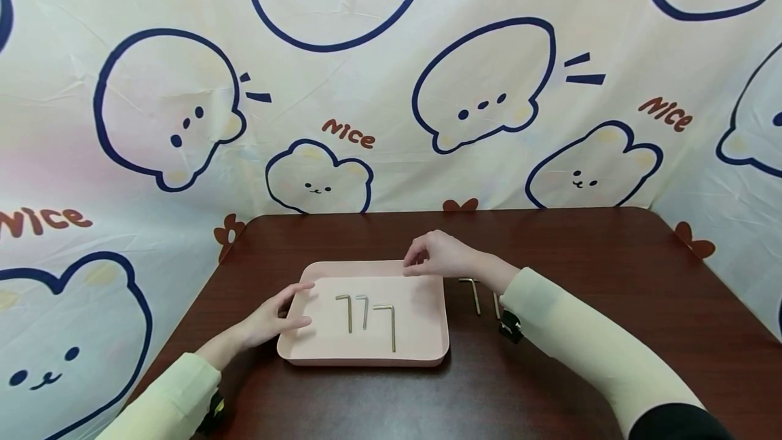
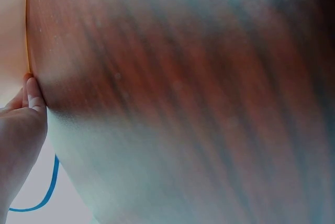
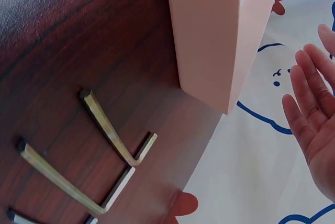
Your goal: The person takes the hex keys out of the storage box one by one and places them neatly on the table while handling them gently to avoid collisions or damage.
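Observation:
A shallow pink tray [image 1: 421,335] lies on the table with three L-shaped hex keys inside: a brass-toned one [image 1: 350,316] at left, a smaller silvery one [image 1: 366,313] in the middle, a longer brass-toned one [image 1: 394,330] at right. My left hand [image 1: 269,318] holds the tray's left side, thumb over the rim. Over the far right corner hovers my right hand [image 1: 442,254], its fingers relaxed and loosely bent; the right wrist view shows nothing in them. Right of the tray, more hex keys [image 3: 109,129] lie on the table, partly hidden by my right forearm in the head view.
The dark brown wooden table [image 1: 507,392] reaches back to a cream cloth [image 1: 391,87] printed with cartoon outlines, which hangs behind and at both sides. Near the right forearm, the loose hex keys lie side by side on the tabletop.

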### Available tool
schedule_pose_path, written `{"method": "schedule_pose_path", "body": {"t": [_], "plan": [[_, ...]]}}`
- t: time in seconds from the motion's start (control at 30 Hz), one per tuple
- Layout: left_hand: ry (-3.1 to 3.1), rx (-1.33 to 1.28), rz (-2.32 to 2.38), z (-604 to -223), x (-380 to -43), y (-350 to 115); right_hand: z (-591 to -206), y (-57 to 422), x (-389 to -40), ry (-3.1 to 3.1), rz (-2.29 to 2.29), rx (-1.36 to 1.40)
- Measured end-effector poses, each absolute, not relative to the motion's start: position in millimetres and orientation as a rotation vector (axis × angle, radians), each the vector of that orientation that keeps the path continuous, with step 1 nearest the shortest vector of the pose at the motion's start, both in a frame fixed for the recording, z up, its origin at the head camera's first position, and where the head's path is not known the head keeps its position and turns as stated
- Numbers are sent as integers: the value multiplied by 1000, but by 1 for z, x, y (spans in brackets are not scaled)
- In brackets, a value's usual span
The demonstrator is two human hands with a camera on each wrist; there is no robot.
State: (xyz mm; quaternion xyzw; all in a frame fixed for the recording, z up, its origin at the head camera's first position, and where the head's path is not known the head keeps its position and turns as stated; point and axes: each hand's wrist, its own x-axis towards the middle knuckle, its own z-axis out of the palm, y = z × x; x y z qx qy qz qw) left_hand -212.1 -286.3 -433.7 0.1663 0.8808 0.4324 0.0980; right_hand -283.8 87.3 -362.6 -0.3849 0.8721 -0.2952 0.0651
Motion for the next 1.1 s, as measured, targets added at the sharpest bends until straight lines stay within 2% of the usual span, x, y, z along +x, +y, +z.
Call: {"method": "schedule_pose_path", "body": {"t": [1.1], "plan": [[2603,508,1288,-434,-213,-286,-390,63,-279,2552,-881,-1243]]}}
